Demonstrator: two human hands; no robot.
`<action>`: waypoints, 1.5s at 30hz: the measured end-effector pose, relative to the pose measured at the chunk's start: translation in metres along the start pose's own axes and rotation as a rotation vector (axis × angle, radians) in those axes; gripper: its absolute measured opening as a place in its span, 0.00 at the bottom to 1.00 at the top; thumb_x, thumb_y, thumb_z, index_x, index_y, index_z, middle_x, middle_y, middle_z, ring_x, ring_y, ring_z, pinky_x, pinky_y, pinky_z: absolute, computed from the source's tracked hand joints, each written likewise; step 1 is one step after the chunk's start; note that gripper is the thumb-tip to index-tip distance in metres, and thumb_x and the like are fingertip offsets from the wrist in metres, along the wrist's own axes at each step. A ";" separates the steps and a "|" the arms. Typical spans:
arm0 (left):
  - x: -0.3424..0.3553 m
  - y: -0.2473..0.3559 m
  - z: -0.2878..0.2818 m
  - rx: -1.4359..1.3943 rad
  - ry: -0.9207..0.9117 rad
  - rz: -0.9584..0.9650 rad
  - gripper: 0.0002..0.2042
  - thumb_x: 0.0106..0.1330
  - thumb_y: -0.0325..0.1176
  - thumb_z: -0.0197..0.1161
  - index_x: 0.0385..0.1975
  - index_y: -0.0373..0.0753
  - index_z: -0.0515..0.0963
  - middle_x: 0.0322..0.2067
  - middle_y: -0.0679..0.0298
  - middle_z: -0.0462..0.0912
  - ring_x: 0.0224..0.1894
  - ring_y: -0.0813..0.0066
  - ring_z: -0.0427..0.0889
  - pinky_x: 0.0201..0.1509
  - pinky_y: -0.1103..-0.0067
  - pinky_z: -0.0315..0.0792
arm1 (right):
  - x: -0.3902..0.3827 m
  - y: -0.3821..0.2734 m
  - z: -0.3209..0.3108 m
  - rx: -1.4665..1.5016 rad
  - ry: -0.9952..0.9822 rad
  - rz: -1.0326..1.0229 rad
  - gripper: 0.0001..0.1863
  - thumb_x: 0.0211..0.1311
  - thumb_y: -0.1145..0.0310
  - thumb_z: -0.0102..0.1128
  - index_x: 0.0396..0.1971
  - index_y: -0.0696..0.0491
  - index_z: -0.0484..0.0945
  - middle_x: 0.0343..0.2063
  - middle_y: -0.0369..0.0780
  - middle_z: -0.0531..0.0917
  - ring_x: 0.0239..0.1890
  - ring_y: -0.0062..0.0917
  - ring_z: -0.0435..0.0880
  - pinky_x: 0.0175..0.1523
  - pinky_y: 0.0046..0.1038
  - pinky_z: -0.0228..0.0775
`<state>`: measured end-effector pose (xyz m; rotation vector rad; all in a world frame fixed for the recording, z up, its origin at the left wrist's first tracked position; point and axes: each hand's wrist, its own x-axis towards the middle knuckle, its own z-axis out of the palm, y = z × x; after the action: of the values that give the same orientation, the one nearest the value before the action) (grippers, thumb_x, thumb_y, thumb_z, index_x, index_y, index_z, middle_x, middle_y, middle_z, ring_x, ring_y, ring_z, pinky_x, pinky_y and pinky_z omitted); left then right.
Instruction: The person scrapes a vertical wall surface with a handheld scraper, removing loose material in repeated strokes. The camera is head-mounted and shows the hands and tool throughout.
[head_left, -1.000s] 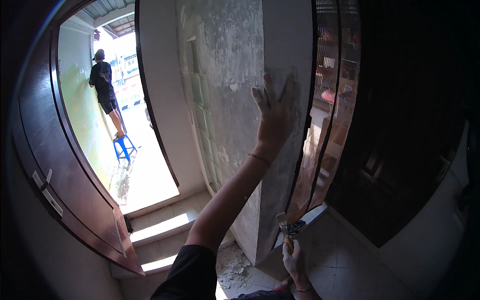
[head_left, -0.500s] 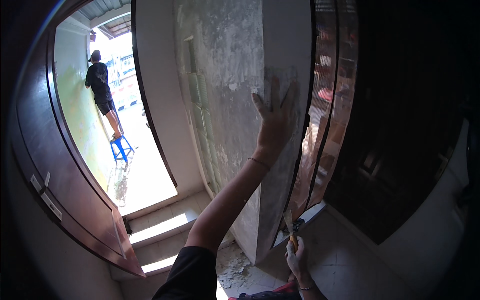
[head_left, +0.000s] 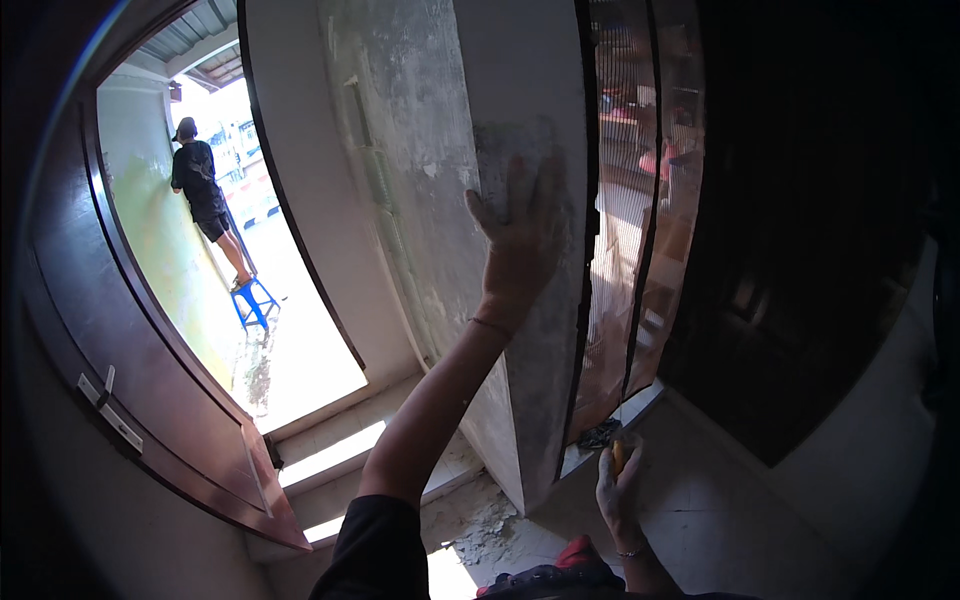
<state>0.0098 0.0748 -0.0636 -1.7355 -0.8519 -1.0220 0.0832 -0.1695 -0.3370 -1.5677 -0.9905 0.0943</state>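
My left hand lies open, fingers spread, against the narrow grey face of a wall pillar, beside its vertical corner. A dark, damp-looking patch shows around the fingertips. Low on the right, my right hand is closed round the yellow-orange handle of a scraper. Its blade points upward and is hard to make out, apart from the pillar. The pillar's wider left face is patchy grey and white.
Flaked debris lies on the floor at the pillar's foot, near the tiled steps. A brown door stands open at left. Outside, a person stands on a blue stool. Ribbed glass panels adjoin the pillar; a dark crumpled thing lies below.
The view has shifted, so the pillar and left hand sit further left. The left hand remains against the pillar. My right hand has turned the scraper, and its blade shows less plainly.
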 end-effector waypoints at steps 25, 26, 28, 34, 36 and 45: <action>-0.013 -0.019 -0.010 -0.330 0.133 0.357 0.19 0.63 0.31 0.62 0.53 0.30 0.78 0.63 0.48 0.72 0.67 0.50 0.70 0.71 0.56 0.63 | 0.233 -0.106 0.016 0.394 0.070 -0.959 0.23 0.62 0.81 0.53 0.59 0.61 0.76 0.56 0.51 0.77 0.48 0.43 0.78 0.53 0.37 0.72; -0.001 -0.022 -0.009 -0.301 0.184 0.370 0.19 0.63 0.31 0.62 0.52 0.29 0.78 0.64 0.48 0.71 0.67 0.51 0.71 0.70 0.58 0.65 | 0.243 -0.113 0.020 0.383 0.071 -1.001 0.24 0.61 0.81 0.54 0.59 0.61 0.76 0.57 0.51 0.76 0.49 0.44 0.78 0.54 0.37 0.72; 0.018 -0.028 -0.009 -0.268 0.128 0.404 0.18 0.63 0.30 0.63 0.51 0.29 0.78 0.64 0.47 0.71 0.67 0.50 0.71 0.69 0.60 0.66 | 0.254 -0.125 0.026 0.357 0.075 -1.034 0.25 0.59 0.82 0.54 0.59 0.61 0.75 0.58 0.52 0.76 0.51 0.46 0.78 0.57 0.39 0.71; 0.025 -0.025 -0.012 -0.207 0.131 0.241 0.15 0.63 0.29 0.63 0.49 0.33 0.77 0.59 0.50 0.74 0.64 0.50 0.73 0.66 0.62 0.70 | 0.257 -0.154 0.042 0.361 0.079 -1.017 0.26 0.57 0.82 0.54 0.59 0.63 0.74 0.60 0.52 0.74 0.60 0.48 0.75 0.65 0.42 0.67; 0.022 -0.021 -0.013 -0.249 0.060 0.154 0.14 0.62 0.28 0.63 0.48 0.34 0.78 0.58 0.52 0.75 0.63 0.53 0.74 0.64 0.63 0.72 | 0.252 -0.155 0.051 0.370 0.127 -1.023 0.26 0.58 0.83 0.52 0.59 0.63 0.74 0.60 0.54 0.74 0.63 0.49 0.74 0.66 0.41 0.68; 0.033 -0.022 -0.019 -0.235 0.087 0.400 0.18 0.60 0.23 0.61 0.52 0.33 0.79 0.62 0.54 0.76 0.67 0.53 0.72 0.68 0.64 0.71 | 0.251 -0.151 0.070 0.425 0.199 -1.045 0.27 0.55 0.87 0.56 0.59 0.66 0.71 0.58 0.57 0.73 0.64 0.51 0.71 0.69 0.43 0.65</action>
<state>-0.0008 0.0678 -0.0212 -1.9417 -0.3165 -0.9433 0.1221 0.0287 -0.1140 -0.5359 -1.4003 -0.5341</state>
